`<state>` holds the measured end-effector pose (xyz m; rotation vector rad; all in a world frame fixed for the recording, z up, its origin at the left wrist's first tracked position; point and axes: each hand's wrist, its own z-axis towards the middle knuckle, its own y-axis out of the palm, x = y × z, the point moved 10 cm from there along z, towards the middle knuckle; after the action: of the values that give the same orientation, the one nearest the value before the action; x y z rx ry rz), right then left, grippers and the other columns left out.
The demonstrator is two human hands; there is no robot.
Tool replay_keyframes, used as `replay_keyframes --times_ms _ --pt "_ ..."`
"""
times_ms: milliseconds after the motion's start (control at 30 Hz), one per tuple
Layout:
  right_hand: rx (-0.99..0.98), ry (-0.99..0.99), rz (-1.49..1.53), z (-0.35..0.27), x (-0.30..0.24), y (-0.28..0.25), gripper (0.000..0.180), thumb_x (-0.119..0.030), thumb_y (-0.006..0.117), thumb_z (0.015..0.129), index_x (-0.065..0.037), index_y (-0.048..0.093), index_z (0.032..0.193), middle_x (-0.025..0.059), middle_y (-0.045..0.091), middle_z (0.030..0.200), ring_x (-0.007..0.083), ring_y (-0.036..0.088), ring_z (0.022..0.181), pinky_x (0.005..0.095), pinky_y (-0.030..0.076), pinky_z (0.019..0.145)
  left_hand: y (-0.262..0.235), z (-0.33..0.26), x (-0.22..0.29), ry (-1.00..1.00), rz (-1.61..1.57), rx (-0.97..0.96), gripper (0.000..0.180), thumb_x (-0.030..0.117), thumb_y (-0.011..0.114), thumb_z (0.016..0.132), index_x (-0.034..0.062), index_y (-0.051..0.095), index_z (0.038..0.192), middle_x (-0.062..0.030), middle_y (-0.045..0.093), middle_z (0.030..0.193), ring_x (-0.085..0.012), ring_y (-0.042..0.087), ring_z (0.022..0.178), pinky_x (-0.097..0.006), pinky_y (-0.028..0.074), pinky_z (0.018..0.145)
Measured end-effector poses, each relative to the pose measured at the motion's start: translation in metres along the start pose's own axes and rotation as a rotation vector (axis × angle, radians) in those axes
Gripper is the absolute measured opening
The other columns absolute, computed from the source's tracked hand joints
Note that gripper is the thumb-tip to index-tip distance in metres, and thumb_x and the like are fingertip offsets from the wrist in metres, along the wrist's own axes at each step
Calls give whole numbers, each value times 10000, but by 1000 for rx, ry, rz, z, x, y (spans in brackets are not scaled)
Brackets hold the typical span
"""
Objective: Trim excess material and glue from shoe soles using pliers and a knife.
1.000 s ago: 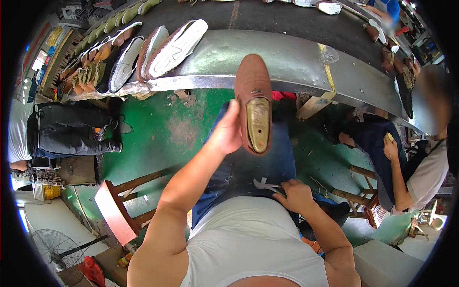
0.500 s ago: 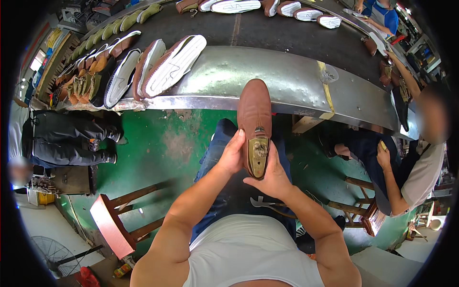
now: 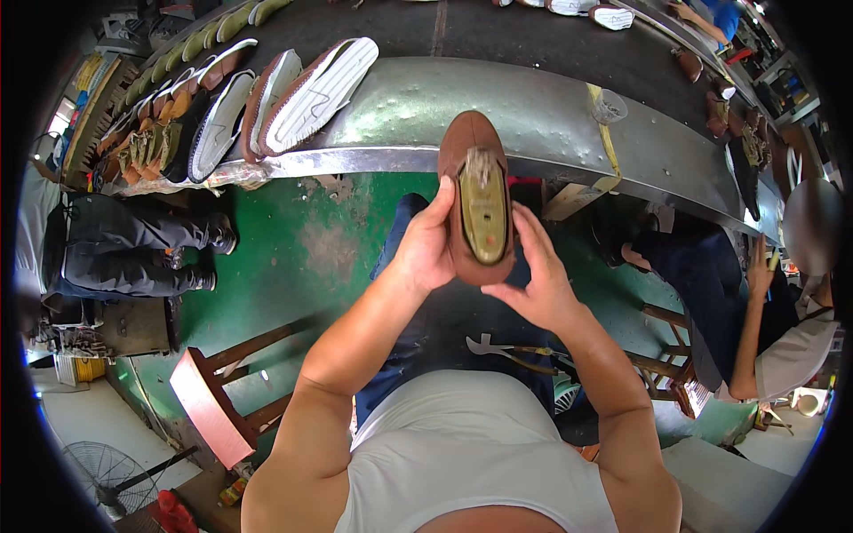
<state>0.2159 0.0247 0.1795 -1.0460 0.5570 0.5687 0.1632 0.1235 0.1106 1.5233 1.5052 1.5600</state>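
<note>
A brown leather shoe (image 3: 465, 142) on an olive-green last (image 3: 486, 222) is held over my lap, toe pointing away and opening facing up. My left hand (image 3: 428, 240) grips its left side, thumb along the edge and fingers partly hidden beneath. Beside the heel on the right, my right hand (image 3: 546, 275) is spread, its fingers apart from the thumb. The fingertips come close to the shoe's edge; whether they touch is unclear. Lasting pliers (image 3: 506, 349) lie across my lap below the shoe.
A metal-edged workbench (image 3: 418, 115) runs ahead. White-soled brown shoes (image 3: 324, 93) and several uppers stand on its left. A pink-topped stool (image 3: 209, 409) is at lower left, a fan (image 3: 102, 475) behind it. One person (image 3: 142, 244) stands left; another (image 3: 782, 338) sits right.
The shoe has tilted, showing more of the last's top and the heel. My right hand has loosened and spread away from its side. The view has shifted, and the person on the right has moved an arm.
</note>
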Motion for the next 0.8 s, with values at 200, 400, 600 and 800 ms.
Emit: replay_keyframes --times_ms 200,400,600,800 --pt "114 -2 7 23 -4 -18 975 -284 879 702 12 360 1473 226 429 1472 393 439 1352 436 414 1090 24 12 17 12 -75 -57 534 491 435 1031 102 499 1391 -142 562 1366 -295 577 1219 -486 472 1043" --pt "126 -6 15 29 -4 -21 991 -295 894 689 20 364 1464 234 429 1472 397 448 1343 444 411 1093 31 15 23 -22 -44 -68 555 505 401 1038 95 489 1401 -148 558 1368 -305 568 1231 -504 457 1056" --pt "215 219 310 40 20 -12 1102 -232 892 696 -15 202 1528 172 436 1458 265 430 1369 402 370 1120 22 37 14 25 140 15 579 502 344 1053 73 432 1431 -153 527 1391 -318 552 1255 -506 457 1069" --pt "160 186 519 83 35 -11 963 -184 814 775 4 237 1524 145 447 1454 245 445 1358 391 350 1135 17 59 45 -17 273 54 569 499 389 1046 67 445 1412 -138 555 1345 -274 567 1235 -452 494 1040"
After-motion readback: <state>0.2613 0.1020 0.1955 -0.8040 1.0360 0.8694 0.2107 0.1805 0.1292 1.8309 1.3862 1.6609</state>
